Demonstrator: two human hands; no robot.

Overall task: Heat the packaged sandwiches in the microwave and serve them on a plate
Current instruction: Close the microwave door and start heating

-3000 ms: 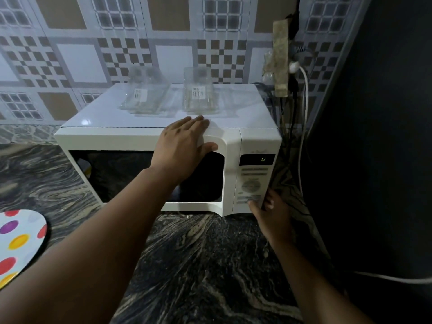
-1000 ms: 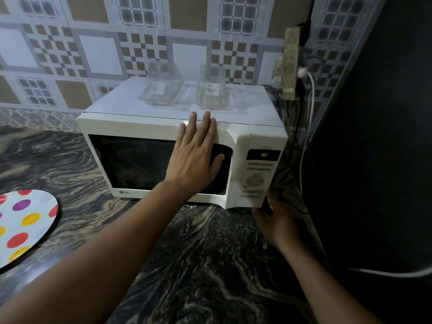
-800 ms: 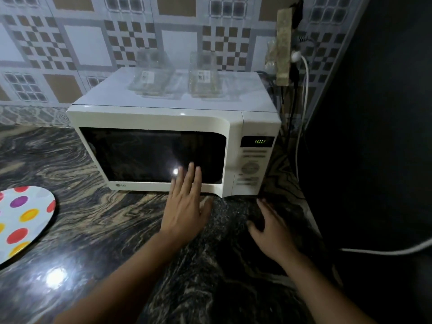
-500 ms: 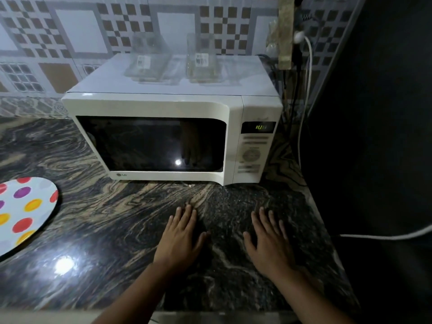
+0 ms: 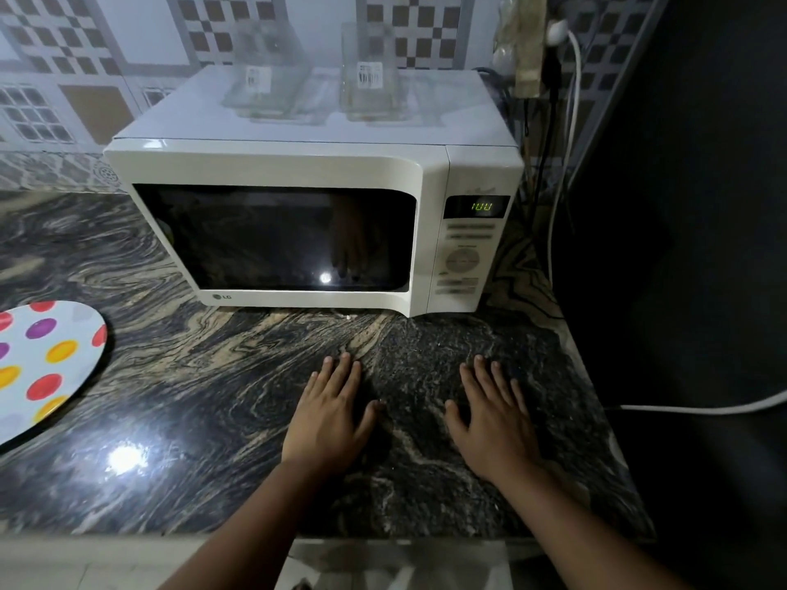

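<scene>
Hands lay flat on the dark marbled countertop (image 5: 204,376) in front of the white microwave (image 5: 315,172), the landmark for everything else. The left hand (image 5: 330,413) rested palm down just ahead of the microwave's door, fingers straight and close together, thumb out to the side, holding nothing. The right hand (image 5: 494,419) rested the same way ahead of the microwave's control panel (image 5: 462,259), fingers straight and slightly spread, also holding nothing; the two hands were near each other but apart. The microwave's door (image 5: 277,238) was closed, its dark window reflecting a bright spot of light and a faint hand shape, so what sat inside could not be made out. The green display (image 5: 481,206) above the buttons was lit with digits that looked like 100. On top of the microwave stood two clear plastic sandwich packages (image 5: 266,74), side by side toward its rear edge, each with a small white barcode label; whether they held anything could not be told. To the left of the microwave, well apart from it, a white plate (image 5: 42,368) with red, yellow and purple dots lay on the countertop, partly cut off by the frame. To the right of the microwave a white cable (image 5: 570,100) ran down beside a dark wall (image 5: 681,206), and patterned tiles (image 5: 85,57) covered the wall behind it.
</scene>
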